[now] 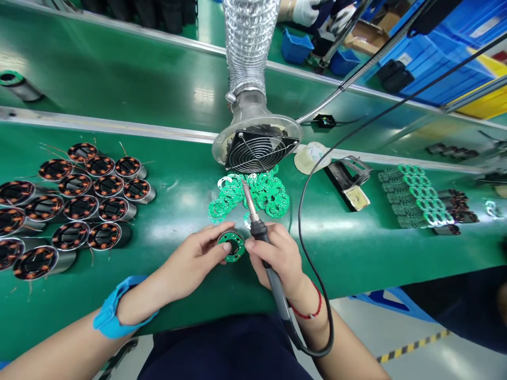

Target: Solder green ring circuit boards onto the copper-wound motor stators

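My left hand (pixel 198 258) grips a motor stator (pixel 234 246) topped by a green ring-shaped circuit board, thumb on the board and fingers around the side. In my right hand (pixel 279 256) is a soldering iron (pixel 273 285), its metal tip pointing up and away from me. The right thumb and fingertips are close to the stator's right edge; whether they touch it I cannot tell. Just beyond both hands lies a heap of green ring boards (pixel 273 195). Several stators with copper windings (pixel 81 208) stand in a group at the left.
A fume extractor (pixel 257 145) hangs over the ring boards from a foil duct. Right of it are a soldering iron stand (pixel 350 182) and a pale round dish (pixel 312 157). The iron's black cable (pixel 303 211) loops across the right side. Stacked ring boards (pixel 420 195) stand farther right.
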Motion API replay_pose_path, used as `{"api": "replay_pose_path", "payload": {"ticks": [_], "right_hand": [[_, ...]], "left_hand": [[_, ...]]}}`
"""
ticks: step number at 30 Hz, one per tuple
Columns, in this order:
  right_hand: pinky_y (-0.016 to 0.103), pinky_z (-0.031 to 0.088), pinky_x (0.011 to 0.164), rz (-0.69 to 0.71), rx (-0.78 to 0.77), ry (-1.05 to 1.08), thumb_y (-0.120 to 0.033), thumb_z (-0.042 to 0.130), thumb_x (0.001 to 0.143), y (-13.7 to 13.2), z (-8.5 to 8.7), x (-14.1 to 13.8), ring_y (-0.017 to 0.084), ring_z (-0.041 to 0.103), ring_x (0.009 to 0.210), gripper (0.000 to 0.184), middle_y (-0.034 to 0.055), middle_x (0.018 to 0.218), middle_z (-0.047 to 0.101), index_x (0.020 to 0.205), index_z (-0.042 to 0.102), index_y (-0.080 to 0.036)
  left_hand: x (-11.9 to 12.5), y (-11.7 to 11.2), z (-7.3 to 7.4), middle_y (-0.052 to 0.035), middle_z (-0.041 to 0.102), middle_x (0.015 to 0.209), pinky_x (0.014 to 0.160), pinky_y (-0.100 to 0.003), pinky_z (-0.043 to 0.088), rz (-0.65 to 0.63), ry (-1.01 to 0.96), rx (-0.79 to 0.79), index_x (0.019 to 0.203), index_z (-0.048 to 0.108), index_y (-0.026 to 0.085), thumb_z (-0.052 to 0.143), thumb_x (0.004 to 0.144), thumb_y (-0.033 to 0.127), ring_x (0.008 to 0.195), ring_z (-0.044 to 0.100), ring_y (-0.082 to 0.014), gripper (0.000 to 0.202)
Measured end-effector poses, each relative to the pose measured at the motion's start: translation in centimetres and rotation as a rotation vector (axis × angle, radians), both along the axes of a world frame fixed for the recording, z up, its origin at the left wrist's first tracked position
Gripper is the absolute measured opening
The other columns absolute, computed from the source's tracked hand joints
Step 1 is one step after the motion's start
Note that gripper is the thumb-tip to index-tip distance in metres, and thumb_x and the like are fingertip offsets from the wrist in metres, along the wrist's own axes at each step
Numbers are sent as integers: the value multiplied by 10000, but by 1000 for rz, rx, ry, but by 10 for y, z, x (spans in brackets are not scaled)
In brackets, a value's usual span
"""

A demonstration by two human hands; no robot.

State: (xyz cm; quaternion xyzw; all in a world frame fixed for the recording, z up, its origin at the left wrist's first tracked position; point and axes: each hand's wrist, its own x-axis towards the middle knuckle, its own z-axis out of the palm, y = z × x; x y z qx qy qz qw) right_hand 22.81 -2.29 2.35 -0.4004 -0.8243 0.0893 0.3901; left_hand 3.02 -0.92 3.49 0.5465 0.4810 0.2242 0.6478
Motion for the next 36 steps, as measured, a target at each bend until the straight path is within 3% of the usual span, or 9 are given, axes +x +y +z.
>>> {"api": "replay_pose_path", "payload": {"ticks": [3,6,9,12,15,21,24,29,36], "right_hand": [[336,490,625,-61,-96,73,-87,532,883,-3,-1,-8,191,555,667,304,-11,728,582,1086,569,-310],[312,517,660,-133,-419,471,-131,525,917,-9,-2,-20,159,578,667,271,-22,778,594,1131,530,-296],[294,542,660,-86,-759,888,-258,614,910,-13,-3,-28,142,595,651,247,-49,746,572,1132,514,-304],[294,552,657,-44,-883,1037,-399,690,877,-14,-2,-31,133,588,632,319,-60,723,556,1131,523,-303],[285,550,650,-77,-853,983,-452,672,896,-16,-3,-32,130,593,641,323,-55,738,566,1152,540,-307],[261,543,618,-117,-713,782,-378,632,938,-18,-10,-25,120,599,626,245,-44,759,585,1167,583,-305],[271,560,667,-124,-605,711,-309,644,930,-14,-7,-16,127,624,674,280,-44,769,616,1197,558,-297],[349,574,877,20,-454,460,-149,603,932,-7,2,-9,179,703,1016,398,42,1132,718,1284,515,-312],[316,543,727,28,-234,255,-92,583,914,-2,7,-10,167,649,736,325,-13,827,711,1166,543,-291]], "left_hand": [[-2,-6,-9,-77,628,1120,864,-348,537,48,225,500,1381,566,242,521,944,241,990,605,-208,440],[-5,-10,-14,-91,578,1160,889,-326,519,36,383,992,1506,386,301,516,930,93,1046,576,-216,626],[-7,-11,-12,-89,543,1165,877,-300,513,45,421,1191,1568,219,344,539,913,51,1032,561,-212,786],[-6,-12,-5,-62,536,1146,867,-264,511,97,364,1081,1550,257,363,559,926,81,1014,566,-185,749],[-5,-14,-2,-41,557,1122,866,-272,511,117,257,823,1474,406,337,573,940,154,993,578,-170,589],[0,-7,-4,-42,652,1043,824,-317,544,232,-35,142,1282,522,212,652,849,321,943,637,-185,465],[3,1,-2,-48,694,967,775,-326,560,206,-111,-51,1127,574,179,655,795,362,893,664,-199,388],[2,6,2,-58,744,985,808,-364,563,51,-104,-124,1065,675,177,622,771,390,921,678,-230,367],[0,2,-3,-80,729,1145,996,-405,521,2,-28,-6,1122,715,181,555,850,422,1160,638,-262,396]]}}
